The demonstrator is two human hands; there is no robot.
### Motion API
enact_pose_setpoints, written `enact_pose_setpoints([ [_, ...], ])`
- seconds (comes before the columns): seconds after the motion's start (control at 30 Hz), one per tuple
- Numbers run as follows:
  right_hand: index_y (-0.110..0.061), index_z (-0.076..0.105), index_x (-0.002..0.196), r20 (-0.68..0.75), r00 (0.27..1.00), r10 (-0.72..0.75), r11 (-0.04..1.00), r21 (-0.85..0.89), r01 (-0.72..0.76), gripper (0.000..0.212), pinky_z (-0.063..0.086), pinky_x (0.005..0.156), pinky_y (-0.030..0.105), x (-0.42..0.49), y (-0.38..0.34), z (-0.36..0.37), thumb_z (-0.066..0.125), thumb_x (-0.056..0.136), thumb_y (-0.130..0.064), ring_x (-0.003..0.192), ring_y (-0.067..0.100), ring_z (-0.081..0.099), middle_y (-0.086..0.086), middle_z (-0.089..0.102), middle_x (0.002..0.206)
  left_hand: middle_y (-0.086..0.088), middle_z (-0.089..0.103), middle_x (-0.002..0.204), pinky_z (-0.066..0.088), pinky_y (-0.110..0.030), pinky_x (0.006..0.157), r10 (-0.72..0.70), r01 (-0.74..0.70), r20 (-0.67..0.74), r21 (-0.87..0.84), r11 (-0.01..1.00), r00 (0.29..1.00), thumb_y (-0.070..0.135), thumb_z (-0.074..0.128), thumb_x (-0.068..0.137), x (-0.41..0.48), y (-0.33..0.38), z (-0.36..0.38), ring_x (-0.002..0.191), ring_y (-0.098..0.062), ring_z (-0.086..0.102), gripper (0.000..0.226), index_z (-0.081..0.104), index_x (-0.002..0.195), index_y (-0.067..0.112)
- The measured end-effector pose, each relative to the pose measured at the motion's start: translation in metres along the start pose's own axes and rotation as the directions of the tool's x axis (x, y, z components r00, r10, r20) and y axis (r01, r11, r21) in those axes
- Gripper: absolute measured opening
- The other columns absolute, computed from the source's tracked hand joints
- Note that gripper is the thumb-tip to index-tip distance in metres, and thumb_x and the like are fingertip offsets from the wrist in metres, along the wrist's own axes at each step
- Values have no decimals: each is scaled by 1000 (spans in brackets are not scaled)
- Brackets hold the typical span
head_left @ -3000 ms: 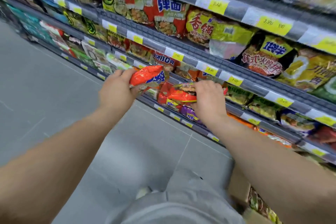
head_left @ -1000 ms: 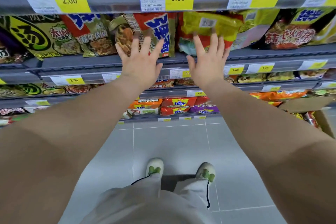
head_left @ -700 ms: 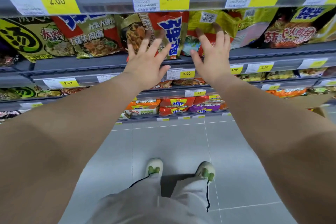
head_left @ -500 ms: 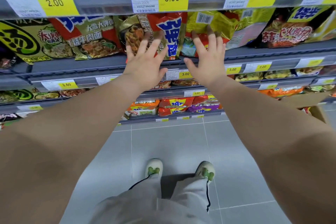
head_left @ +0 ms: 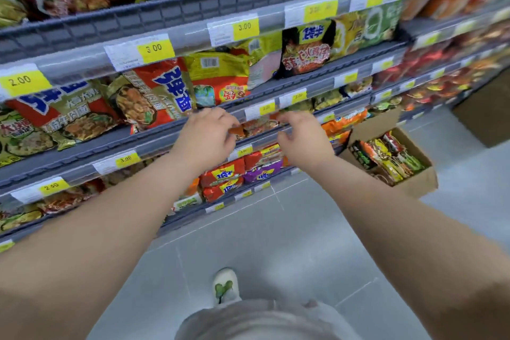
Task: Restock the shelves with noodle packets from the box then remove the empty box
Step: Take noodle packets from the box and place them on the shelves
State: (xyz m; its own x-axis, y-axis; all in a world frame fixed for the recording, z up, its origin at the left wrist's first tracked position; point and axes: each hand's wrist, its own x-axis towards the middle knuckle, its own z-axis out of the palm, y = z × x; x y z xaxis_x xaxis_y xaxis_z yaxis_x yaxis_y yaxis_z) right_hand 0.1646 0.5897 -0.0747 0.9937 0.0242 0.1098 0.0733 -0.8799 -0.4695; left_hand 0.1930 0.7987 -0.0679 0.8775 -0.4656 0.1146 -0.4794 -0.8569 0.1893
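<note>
Both my hands hang in front of the shelves with loosely curled fingers and hold nothing. My left hand (head_left: 207,138) and my right hand (head_left: 303,141) are level with the third shelf rail, a little apart from each other. Above them, the yellow-and-red noodle packet (head_left: 218,77) stands on the shelf beside a red packet with blue characters (head_left: 160,91). The open cardboard box (head_left: 414,182) sits on the floor to the right, against the shelf foot, with several noodle packets (head_left: 386,157) inside.
Grey shelf rails (head_left: 193,47) with yellow price tags run across the view, all tiers stocked with packets. Grey tiled floor (head_left: 276,243) lies below, with my shoe (head_left: 225,286) on it. A second brown box (head_left: 485,119) stands at the far right.
Both hands have pulled back and down from the packets they were pressing, and the fingers have curled. The view has swung right, bringing the box into sight.
</note>
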Motion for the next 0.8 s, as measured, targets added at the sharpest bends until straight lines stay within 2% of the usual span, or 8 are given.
enact_pose_setpoints([
  [0.1,-8,57,125,-19,991,129,991,39,-128,36,48,91,40,-44,51,-33,52,91,-20,114,26,52,10,59,122,-6,60,116,40,-43,99,43,-40,19,-102,994,999,27,55,90,11,68,9,116,-30,49,29,61,117,19],
  [0.17,-9,60,121,-63,974,217,975,54,-214,33,45,87,33,-91,108,-66,54,89,-19,110,26,54,9,61,118,-6,62,116,41,-39,98,101,-94,28,-176,980,995,26,58,88,19,141,31,114,-29,52,28,63,115,18],
  [0.23,-9,62,115,-56,963,263,964,57,-260,30,42,81,29,-112,131,-77,54,88,-17,103,25,56,9,62,112,-6,63,114,42,-35,95,75,-57,68,-238,970,995,26,60,86,19,166,43,110,-26,55,28,65,113,19],
  [0.3,-8,64,108,-91,928,362,932,44,-359,26,45,77,31,-159,189,-122,55,85,-17,99,26,57,9,64,106,-5,64,112,42,-30,91,106,-67,109,-313,947,988,25,62,86,32,241,69,107,-24,57,26,66,111,19],
  [0.43,-15,64,110,-153,855,496,866,20,-499,26,48,84,35,-221,275,-176,56,85,-19,106,26,57,6,64,112,-3,64,112,43,-29,88,189,-110,173,-386,916,967,26,61,87,53,356,96,106,-22,57,26,65,112,18],
  [0.53,-18,63,106,-179,799,575,817,78,-571,23,48,81,33,-256,325,-204,55,85,-20,101,27,57,6,64,107,-2,65,110,45,-30,84,270,-170,219,-387,906,938,27,61,88,72,430,112,103,-23,58,27,65,112,17],
  [0.6,-19,63,106,-179,777,603,797,88,-598,22,47,79,33,-268,351,-217,54,86,-22,99,26,58,5,64,105,-2,66,107,43,-28,79,321,-210,241,-393,895,916,27,61,88,86,467,122,100,-22,59,25,65,110,17],
  [0.8,-18,59,120,-176,739,650,760,119,-639,31,41,90,28,-257,443,-257,54,90,-22,111,20,54,3,60,120,5,64,97,47,-31,78,415,-278,283,-419,864,865,32,61,87,166,555,158,93,-18,59,21,65,106,22],
])
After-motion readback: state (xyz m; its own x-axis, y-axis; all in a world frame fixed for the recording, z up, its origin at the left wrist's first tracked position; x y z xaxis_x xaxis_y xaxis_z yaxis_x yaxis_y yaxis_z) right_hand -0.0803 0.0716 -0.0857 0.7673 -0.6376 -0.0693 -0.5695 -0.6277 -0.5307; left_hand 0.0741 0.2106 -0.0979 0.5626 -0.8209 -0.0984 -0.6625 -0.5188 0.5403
